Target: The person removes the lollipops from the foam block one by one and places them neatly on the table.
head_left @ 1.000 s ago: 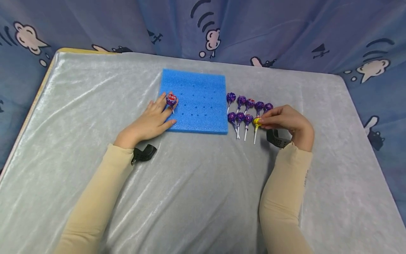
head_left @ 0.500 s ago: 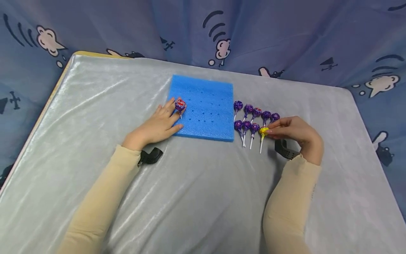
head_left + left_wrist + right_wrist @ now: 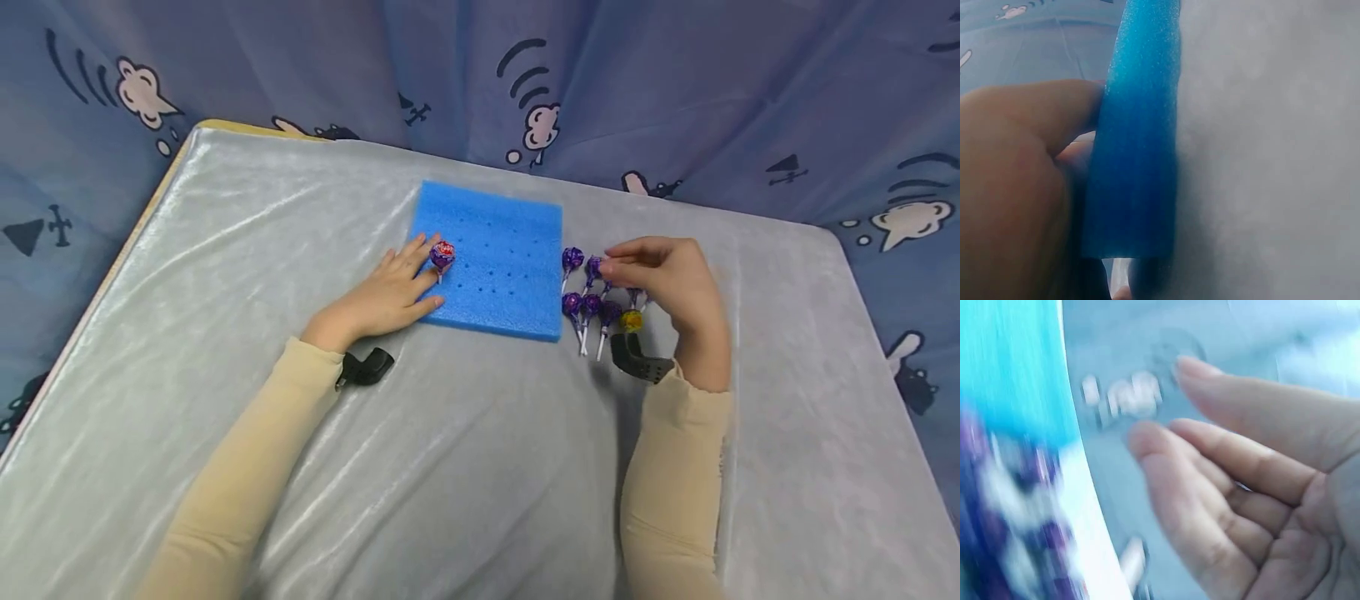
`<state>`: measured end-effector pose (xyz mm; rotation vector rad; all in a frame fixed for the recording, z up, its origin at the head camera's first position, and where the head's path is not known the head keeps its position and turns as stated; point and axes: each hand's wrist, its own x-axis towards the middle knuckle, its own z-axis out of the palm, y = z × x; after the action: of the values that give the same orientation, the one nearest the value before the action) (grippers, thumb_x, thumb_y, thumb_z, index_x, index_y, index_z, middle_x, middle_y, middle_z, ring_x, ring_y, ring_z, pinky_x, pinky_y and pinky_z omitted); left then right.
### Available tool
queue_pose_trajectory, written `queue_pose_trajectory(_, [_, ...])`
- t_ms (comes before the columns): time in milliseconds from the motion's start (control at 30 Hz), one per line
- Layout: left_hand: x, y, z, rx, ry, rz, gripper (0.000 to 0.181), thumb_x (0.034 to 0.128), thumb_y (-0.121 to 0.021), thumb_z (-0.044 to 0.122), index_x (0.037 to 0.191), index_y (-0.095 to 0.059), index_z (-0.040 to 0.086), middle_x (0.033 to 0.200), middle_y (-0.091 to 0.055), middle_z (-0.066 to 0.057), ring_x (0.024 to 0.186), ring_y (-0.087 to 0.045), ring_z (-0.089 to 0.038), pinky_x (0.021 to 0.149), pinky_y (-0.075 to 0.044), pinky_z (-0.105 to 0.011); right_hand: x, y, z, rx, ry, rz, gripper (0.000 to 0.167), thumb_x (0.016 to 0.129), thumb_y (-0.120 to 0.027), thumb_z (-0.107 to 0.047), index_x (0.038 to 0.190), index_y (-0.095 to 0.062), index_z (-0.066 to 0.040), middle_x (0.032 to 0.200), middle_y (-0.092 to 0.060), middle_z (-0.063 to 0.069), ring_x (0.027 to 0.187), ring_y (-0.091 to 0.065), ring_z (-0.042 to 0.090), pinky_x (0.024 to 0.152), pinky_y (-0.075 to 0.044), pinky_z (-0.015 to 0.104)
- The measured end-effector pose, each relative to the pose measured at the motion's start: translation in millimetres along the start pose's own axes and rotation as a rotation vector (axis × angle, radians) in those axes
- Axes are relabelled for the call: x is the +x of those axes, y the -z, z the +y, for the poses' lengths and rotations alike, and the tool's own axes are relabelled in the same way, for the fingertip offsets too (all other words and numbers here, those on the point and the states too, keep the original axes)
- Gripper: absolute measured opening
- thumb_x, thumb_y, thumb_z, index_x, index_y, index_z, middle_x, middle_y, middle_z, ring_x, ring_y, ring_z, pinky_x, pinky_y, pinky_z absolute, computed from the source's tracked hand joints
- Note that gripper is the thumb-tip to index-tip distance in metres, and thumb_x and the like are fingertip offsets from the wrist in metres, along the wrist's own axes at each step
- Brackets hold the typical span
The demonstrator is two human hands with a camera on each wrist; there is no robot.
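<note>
In the head view a blue foam board (image 3: 502, 317) with rows of small holes lies on the table. My left hand (image 3: 378, 304) rests spread on its left edge, and the left wrist view shows the thumb (image 3: 1054, 115) against the foam. A purple-and-red wrapped lollipop (image 3: 442, 254) stands upright beside those fingers. My right hand (image 3: 671, 275) hovers over two rows of lollipops at the board's right; its thumb and fingers are apart with nothing between them. Below it lies a yellow lollipop (image 3: 632, 322), partly covered by the wrist strap. Purple lollipops (image 3: 572, 258) lie nearby, some hidden.
A pale velvety cloth (image 3: 450, 467) covers the table. Behind it hangs a blue patterned curtain (image 3: 337, 67). Black camera mounts (image 3: 639, 360) sit at both wrists, the right one low over the lollipops.
My right hand has let go of the yellow lollipop and moved up and left over the purple ones. The left hand stays on the foam. The head view has shifted.
</note>
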<state>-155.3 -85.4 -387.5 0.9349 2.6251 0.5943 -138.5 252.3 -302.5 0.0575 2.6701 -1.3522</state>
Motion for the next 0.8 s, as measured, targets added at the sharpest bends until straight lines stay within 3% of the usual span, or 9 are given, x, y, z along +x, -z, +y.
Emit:
queue_pose_trajectory(100, [0.1,-0.4,-0.4,-0.008,0.003,-0.011,0.054,0.1014,-0.037,0.037,0.141,-0.040,0.000,0.157,0.008,-0.012,0.142,0.015,-0.026,0.112,0.003,-0.051,5.2,-28,-21,0.045,0.085,-0.040,0.035,0.084,-0.073,-0.016,0.109,-0.066,0.008,0.087,-0.071,0.000,0.076,-0.066,0.008,0.071,-0.051,0.021])
queue_pose_trajectory(200, [0.0,-0.3,-1.0,-0.014,0.002,-0.005,0.055,0.1014,-0.037,0.038,0.142,-0.039,0.001,0.157,0.008,-0.011,0.142,0.015,-0.025,0.112,0.003,-0.051,10.5,-56,-37,0.050,0.146,-0.100,0.030,0.083,-0.073,-0.009,0.106,-0.067,0.009,0.091,-0.070,0.011,0.076,-0.066,0.009,0.071,-0.052,0.021])
queue_pose_trajectory(333, [-1.5,0.2,-2.5,-0.012,0.010,-0.001,0.055,0.1011,-0.038,0.038,0.141,-0.041,0.000,0.158,0.007,-0.011,0.142,0.014,-0.025,0.112,0.003,-0.051,14.4,-90,-54,-0.019,0.217,-0.150,0.027,0.082,-0.074,-0.009,0.104,-0.069,0.006,0.091,-0.070,0.015,0.076,-0.066,0.014,0.070,-0.053,0.026])
queue_pose_trajectory(433, [-1.8,0.8,-2.8,-0.007,0.012,-0.001,0.056,0.1008,-0.039,0.039,0.141,-0.041,0.000,0.158,0.006,-0.010,0.143,0.013,-0.025,0.112,0.002,-0.051,15.8,-111,-63,-0.080,0.276,-0.141,0.028,0.081,-0.075,-0.012,0.104,-0.070,0.003,0.091,-0.071,0.013,0.077,-0.067,0.019,0.069,-0.053,0.031])
queue_pose_trajectory(467, [-1.4,0.8,-2.7,-0.006,0.010,0.000,0.056,0.1008,-0.039,0.039,0.141,-0.041,0.000,0.158,0.006,-0.010,0.143,0.013,-0.025,0.112,0.002,-0.052,16.5,-116,-66,-0.101,0.295,-0.127,0.028,0.081,-0.076,-0.013,0.103,-0.071,0.002,0.091,-0.071,0.012,0.077,-0.067,0.019,0.069,-0.053,0.033])
queue_pose_trajectory(633, [1.0,-0.8,-2.7,0.000,-0.002,0.004,0.058,0.1007,-0.039,0.038,0.145,-0.034,0.002,0.158,0.005,-0.010,0.143,0.011,-0.025,0.112,0.000,-0.053,21.6,-135,-73,-0.171,0.308,-0.067,0.034,0.079,-0.078,-0.021,0.107,-0.070,-0.003,0.096,-0.071,0.010,0.079,-0.069,0.017,0.098,-0.036,0.040])
queue_pose_trajectory(700, [1.1,-1.4,-2.8,0.002,0.001,0.003,0.059,0.1006,-0.040,0.038,0.147,-0.030,0.004,0.158,0.005,-0.009,0.143,0.011,-0.025,0.112,0.000,-0.053,23.4,-139,-74,-0.181,0.304,-0.061,0.034,0.080,-0.077,-0.022,0.107,-0.070,-0.003,0.097,-0.071,0.009,0.080,-0.069,0.017,0.098,-0.036,0.039])
queue_pose_trajectory(800, [0.8,-1.0,-2.6,0.003,0.006,0.004,0.059,0.1007,-0.039,0.039,0.149,-0.027,0.006,0.158,0.006,-0.008,0.143,0.012,-0.024,0.112,0.001,-0.053,24.9,-143,-74,-0.169,0.312,-0.055,0.030,0.080,-0.077,-0.019,0.104,-0.070,-0.002,0.096,-0.071,0.010,0.080,-0.069,0.017,0.082,-0.050,0.033])
